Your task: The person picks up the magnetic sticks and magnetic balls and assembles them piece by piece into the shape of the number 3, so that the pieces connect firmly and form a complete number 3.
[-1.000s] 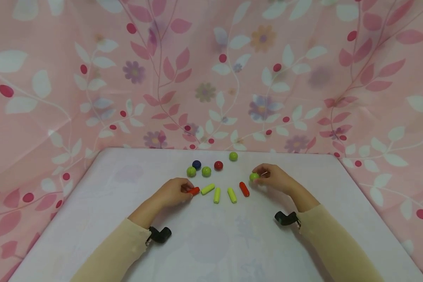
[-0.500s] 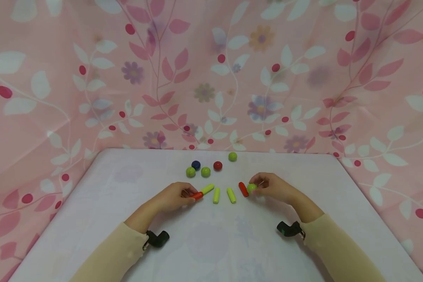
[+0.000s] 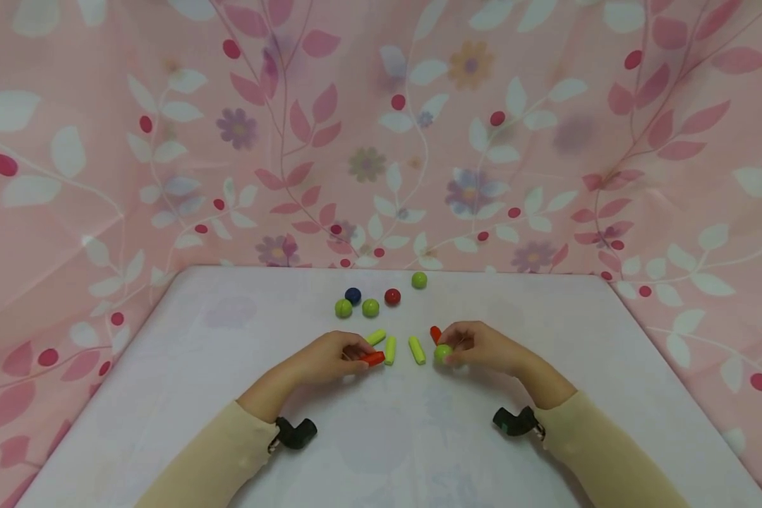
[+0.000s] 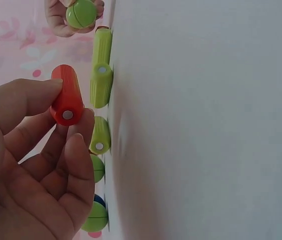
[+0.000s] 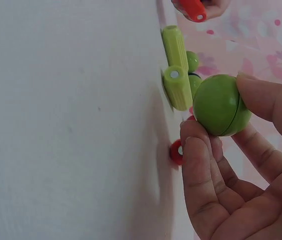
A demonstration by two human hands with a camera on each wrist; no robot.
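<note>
Between thumb and fingertips my left hand (image 3: 333, 358) pinches a red ribbed rod (image 4: 67, 97), held above the table. A round silvery disc shows in the rod's end. My right hand (image 3: 485, 347) pinches a green ball (image 5: 222, 105) with a seam line round it, also lifted clear of the tabletop. Three lime-green rods lie between the hands: one slanted rod (image 3: 376, 337) partly behind the left fingers, a middle rod (image 3: 390, 350) and a right one (image 3: 417, 350). Behind the right fingers a second red rod (image 3: 435, 334) is partly hidden.
Farther back on the white-covered table (image 3: 368, 437) sit a dark blue ball (image 3: 353, 295), a red ball (image 3: 392, 297) and three green balls, one of them (image 3: 420, 280) near the far edge. A pink floral cloth (image 3: 368, 141) hangs behind.
My left hand has carried the red rod right and toward me. My right hand has brought the green ball left and nearer, past the second red rod, so the hands are closer together.
</note>
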